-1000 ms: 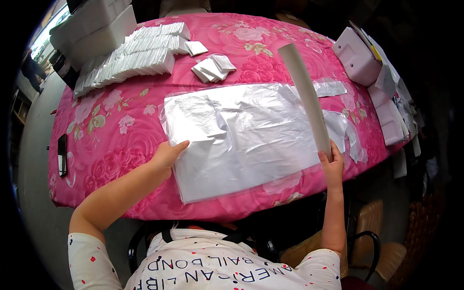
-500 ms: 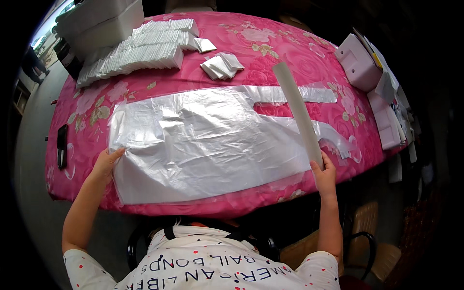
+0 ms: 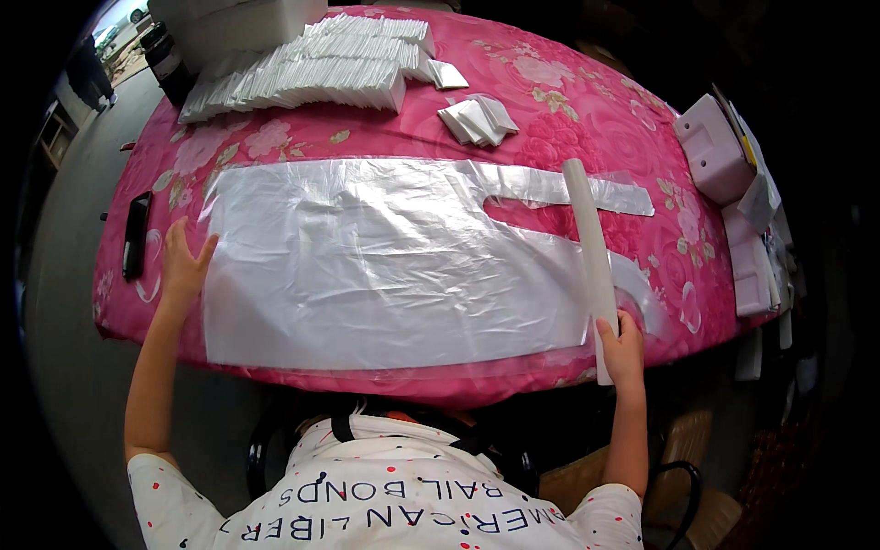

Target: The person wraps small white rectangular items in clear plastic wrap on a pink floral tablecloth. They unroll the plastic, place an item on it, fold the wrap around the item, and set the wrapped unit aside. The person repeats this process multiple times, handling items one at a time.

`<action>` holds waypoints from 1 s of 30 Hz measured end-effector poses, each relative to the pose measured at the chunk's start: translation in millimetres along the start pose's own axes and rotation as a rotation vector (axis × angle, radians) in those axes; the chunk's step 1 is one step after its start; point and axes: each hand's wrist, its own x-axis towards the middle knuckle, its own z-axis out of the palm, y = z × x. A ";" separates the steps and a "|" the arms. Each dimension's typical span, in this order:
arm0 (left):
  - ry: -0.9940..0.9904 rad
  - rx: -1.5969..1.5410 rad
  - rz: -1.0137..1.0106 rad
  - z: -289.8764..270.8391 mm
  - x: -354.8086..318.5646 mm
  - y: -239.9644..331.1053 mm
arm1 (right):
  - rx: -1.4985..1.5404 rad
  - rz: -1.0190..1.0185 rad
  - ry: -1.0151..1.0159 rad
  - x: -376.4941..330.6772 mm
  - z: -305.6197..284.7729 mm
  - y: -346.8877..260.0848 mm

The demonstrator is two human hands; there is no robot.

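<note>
A thin, translucent white plastic sheet point(image 3: 367, 266) lies spread across the table, with two strap-like ends at its right and a rounded gap between them. My right hand point(image 3: 623, 353) is closed around the lower part of a long, pale, straight stick point(image 3: 594, 238). The stick slants over the strap end; whether it is flat or a tube I cannot tell. At the sheet's left edge is my left hand point(image 3: 188, 270), its fingers spread and holding nothing.
A pink floral cloth point(image 3: 440, 380) covers the table. Rows of folded white packets point(image 3: 312, 78) stand at the back left by a white box point(image 3: 234, 23), with a few loose packets point(image 3: 478, 121) nearby. A black phone point(image 3: 137, 235) lies left; white foam boxes point(image 3: 710, 151) stand right.
My left hand has let go of the sheet's edge and moved up. The sheet looks flatter. The stick has come down lower and more upright in my right hand.
</note>
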 end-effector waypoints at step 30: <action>-0.296 0.188 0.639 66.0 -35.4 101.6 | -0.460 -0.534 -0.073 177.2 126.0 -71.7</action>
